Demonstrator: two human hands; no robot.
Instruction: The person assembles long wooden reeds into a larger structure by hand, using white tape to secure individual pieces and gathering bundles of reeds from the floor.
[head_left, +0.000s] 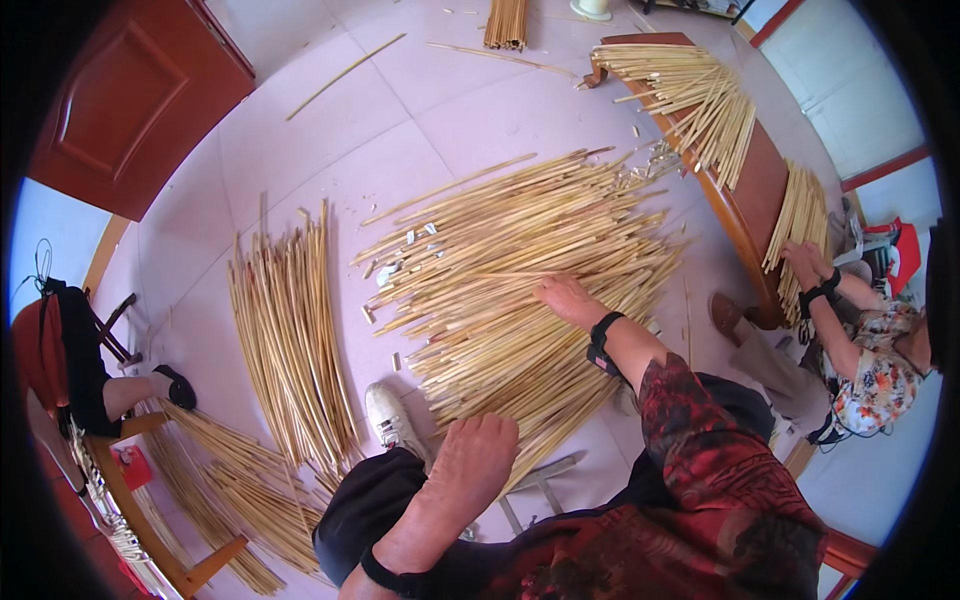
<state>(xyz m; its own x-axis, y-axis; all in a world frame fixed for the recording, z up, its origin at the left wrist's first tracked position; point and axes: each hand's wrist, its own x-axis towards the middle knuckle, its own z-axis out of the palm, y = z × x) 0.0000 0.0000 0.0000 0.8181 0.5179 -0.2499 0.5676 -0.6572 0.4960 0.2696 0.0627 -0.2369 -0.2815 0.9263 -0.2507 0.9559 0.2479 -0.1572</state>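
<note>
A broad heap of pale yellow cane sticks (500,235) lies on the floor before me. My right hand (568,300) reaches into its middle, fingers bent and closed at a thin stick (500,275) lying on top; the fingertips are partly hidden. Nearer to me, my left hand (470,458) is held over my left knee, by the near edge of the heap. Its fingers curl under, closed, and the back of the hand hides whatever may be in them. Black bands circle both wrists. Left of the heap lies a separate bundle of long canes (290,340).
At right, a brown wooden bench (745,195) carries fanned-out canes (690,105); a person in a floral shirt (875,385) handles more there. Another person's foot (175,388) is at left, near loose canes (235,480). A brown bundle (506,25) lies at the far side.
</note>
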